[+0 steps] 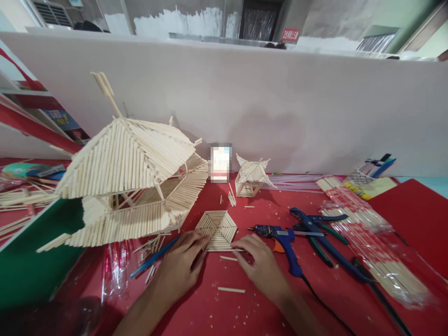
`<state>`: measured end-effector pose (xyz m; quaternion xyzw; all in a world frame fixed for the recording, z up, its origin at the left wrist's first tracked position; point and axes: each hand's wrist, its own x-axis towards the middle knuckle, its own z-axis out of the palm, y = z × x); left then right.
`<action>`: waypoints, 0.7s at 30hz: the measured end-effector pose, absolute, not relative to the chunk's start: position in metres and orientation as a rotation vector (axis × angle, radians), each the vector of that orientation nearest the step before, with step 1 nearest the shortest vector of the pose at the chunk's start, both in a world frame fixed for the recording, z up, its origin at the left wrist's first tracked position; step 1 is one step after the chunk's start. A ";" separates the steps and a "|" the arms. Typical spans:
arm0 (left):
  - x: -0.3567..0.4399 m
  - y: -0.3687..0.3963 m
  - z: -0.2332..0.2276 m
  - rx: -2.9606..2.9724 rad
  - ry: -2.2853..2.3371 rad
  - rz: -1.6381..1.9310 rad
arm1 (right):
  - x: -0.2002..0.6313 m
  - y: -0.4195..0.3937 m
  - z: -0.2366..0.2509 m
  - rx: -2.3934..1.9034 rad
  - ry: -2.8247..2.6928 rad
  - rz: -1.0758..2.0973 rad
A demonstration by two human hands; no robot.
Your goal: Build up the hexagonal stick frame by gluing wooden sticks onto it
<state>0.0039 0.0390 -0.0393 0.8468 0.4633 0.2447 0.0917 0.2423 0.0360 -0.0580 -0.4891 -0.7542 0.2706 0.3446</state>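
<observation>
A flat hexagonal panel of sticks (216,230) is seen lying on the red bench (245,308), right in front of the person and just ahead of both hands. Along its near edge a single loose stick (229,250) is being pressed, its long axis running left to right, square across the line of the forearms. The left hand (182,268) is laid at the panel's near left corner, fingers flat and extended onto the edge, nothing enclosed in its grip. The right hand (261,263) is set at the near right corner, fingertips pinched down on the end of that stick; the grip looks closed lightly on it. The panel lies forward of both hands and between them, about equally near to each.

Outward from there: a blue glue gun (283,238) is parked just right of the right hand, nozzle turned toward the panel, cord trailing to the near edge. Blue-handled pliers (322,233) lie beyond it, then wrapped bundles of sticks (364,238). A short stick (231,290) lies loose between the wrists. To the left, a large stick pavilion (133,182) stands on a green board (31,261); a small stick pavilion (251,177) sits at the back by the white partition (280,102).
</observation>
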 end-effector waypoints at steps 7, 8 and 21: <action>0.002 0.042 -0.042 2.630 1.344 0.714 | 0.242 0.037 -0.057 -1.266 -1.965 0.706; 0.002 0.042 -0.042 2.653 1.332 0.704 | 0.242 0.037 -0.057 -1.267 -1.964 0.708; -0.007 0.047 -0.049 2.937 1.224 0.520 | 0.240 0.039 -0.055 -1.243 -1.950 0.655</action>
